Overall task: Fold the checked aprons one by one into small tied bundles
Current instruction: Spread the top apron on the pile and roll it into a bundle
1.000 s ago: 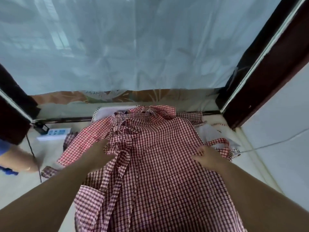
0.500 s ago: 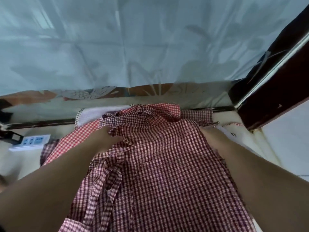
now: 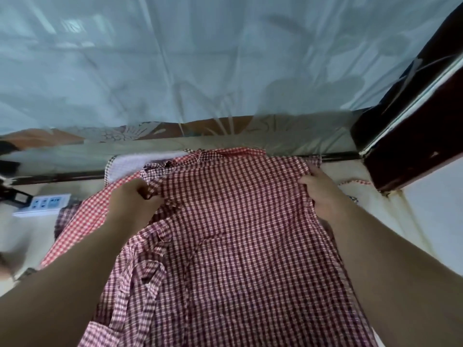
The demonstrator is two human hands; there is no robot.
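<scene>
Starting at the far left of my feed, I am seeing a white power strip (image 3: 41,204) lying on the pale surface (image 3: 370,209), well apart from the work. Next to it a lighter red checked apron (image 3: 82,226) is lying flat, running out from under the top piece. A white cloth (image 3: 140,162) is showing just behind it, near the back edge.

The left hand (image 3: 130,199) is reaching in over that lighter apron. Its fingers (image 3: 144,190) are curling tightly and gripping a bunched fold at the upper left corner of the dark red checked apron (image 3: 238,246). Below the wrist a tie strap (image 3: 150,284) of the same cloth is trailing loosely down the apron's left side.

The dark red checked apron is filling the middle of my view. It is lying spread on top of the others, its top edge towards the back and its lower part running out of the bottom of the frame.

On the right, the right hand (image 3: 318,194) is holding the upper right corner, with its fingers (image 3: 308,177) curling over the edge of the fabric. I cannot tell where the thumb is sitting.

Behind everything a sheer curtain (image 3: 200,58) is hanging, and a dark wooden frame (image 3: 413,134) is standing at the far right.
</scene>
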